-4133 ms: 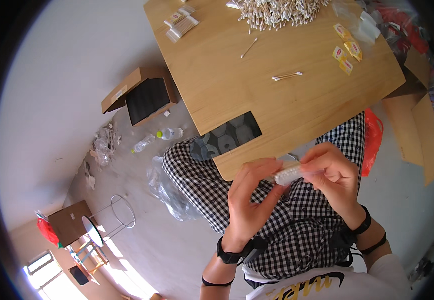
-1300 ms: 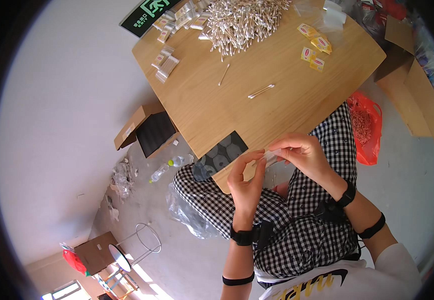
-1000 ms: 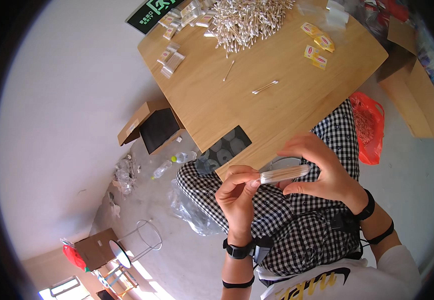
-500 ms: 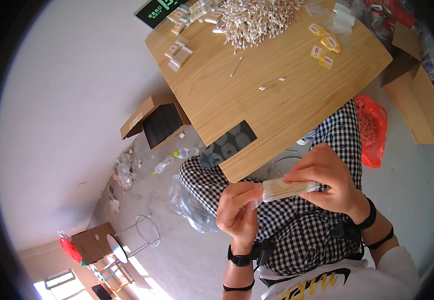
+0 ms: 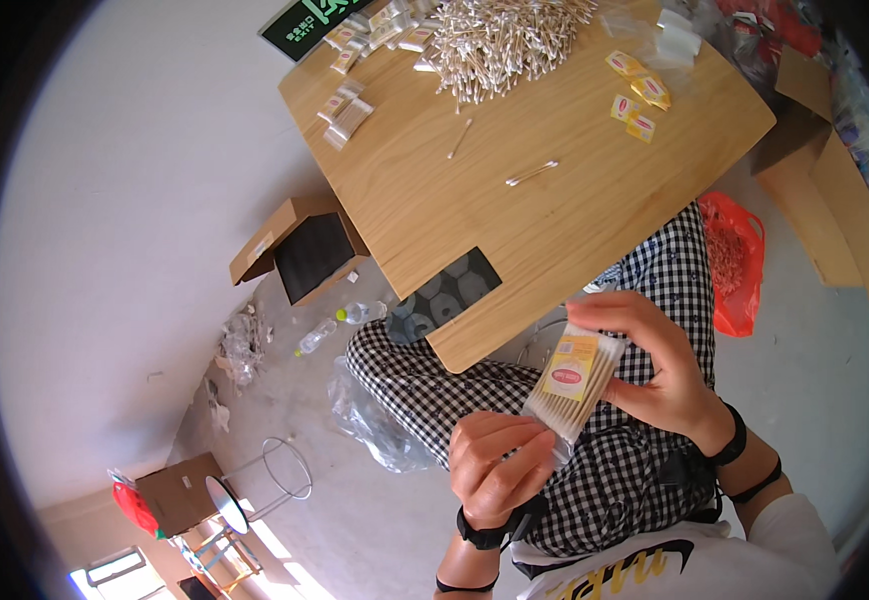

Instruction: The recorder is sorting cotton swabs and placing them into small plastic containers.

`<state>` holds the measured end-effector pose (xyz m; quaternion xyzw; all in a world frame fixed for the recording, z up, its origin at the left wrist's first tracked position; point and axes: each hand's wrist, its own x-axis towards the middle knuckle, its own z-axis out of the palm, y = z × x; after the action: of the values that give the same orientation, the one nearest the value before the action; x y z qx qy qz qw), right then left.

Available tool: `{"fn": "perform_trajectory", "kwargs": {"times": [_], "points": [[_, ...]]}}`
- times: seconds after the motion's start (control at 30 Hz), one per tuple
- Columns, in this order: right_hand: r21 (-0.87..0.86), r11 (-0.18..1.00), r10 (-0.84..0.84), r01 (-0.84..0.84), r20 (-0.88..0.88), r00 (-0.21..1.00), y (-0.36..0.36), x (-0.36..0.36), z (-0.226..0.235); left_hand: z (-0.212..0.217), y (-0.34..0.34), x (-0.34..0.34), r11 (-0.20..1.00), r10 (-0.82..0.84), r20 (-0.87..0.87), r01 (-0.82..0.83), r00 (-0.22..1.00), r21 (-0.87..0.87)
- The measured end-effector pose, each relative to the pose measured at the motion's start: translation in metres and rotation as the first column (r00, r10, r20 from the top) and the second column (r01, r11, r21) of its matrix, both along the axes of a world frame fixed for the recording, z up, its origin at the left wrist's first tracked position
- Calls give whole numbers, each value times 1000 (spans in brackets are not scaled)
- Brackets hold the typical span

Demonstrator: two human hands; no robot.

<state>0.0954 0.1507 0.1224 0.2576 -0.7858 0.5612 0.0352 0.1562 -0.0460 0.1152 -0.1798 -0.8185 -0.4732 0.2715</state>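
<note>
A clear bag of cotton swabs (image 5: 591,398) with a yellow label card faces up above my lap, held aslant. My left hand (image 5: 500,468) pinches its lower plastic end, fingers curled closed. The right hand (image 5: 663,368) holds the bag's upper side, thumb along one edge and fingers around the top. On the wooden table (image 5: 615,185) beyond lies a big heap of loose cotton swabs (image 5: 510,45). A few stray swabs (image 5: 533,174) are nearer to me. Filled swab bags (image 5: 347,118) lie at the table's left edge, yellow label cards (image 5: 625,108) at the right.
An open cardboard box (image 5: 300,250) stands left of the table, near plastic bottles (image 5: 363,312) on the floor. To the right are a red plastic bag (image 5: 740,265) and a large open carton (image 5: 815,210). A round stool (image 5: 227,503) stands far lower left.
The bag has turned from nearly level to steeply slanted, and its yellow label now shows. My left hand has moved down and slightly right; the right fingers have spread around the bag's top.
</note>
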Motion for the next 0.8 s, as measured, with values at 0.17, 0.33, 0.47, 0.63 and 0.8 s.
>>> {"fn": "perform_trajectory", "kwargs": {"times": [0.17,0.33,0.47,0.63,0.8], "points": [[-558,795,303,239,706,640,-13,24,-15,-4,11,-5,964,51,-65,-66,997,-258],[-554,798,296,238,703,647,-24,37,-7,-10,24,-8,919,160,-99,-185,982,-349],[-528,812,246,248,695,675,-27,39,-5,-8,28,-8,901,209,-94,-229,973,-368],[-455,833,26,314,599,801,-24,36,-12,-11,30,-11,971,101,24,-94,995,-221],[-389,874,7,291,610,792,-9,36,-12,-7,13,-7,938,266,177,-297,948,178]]}}
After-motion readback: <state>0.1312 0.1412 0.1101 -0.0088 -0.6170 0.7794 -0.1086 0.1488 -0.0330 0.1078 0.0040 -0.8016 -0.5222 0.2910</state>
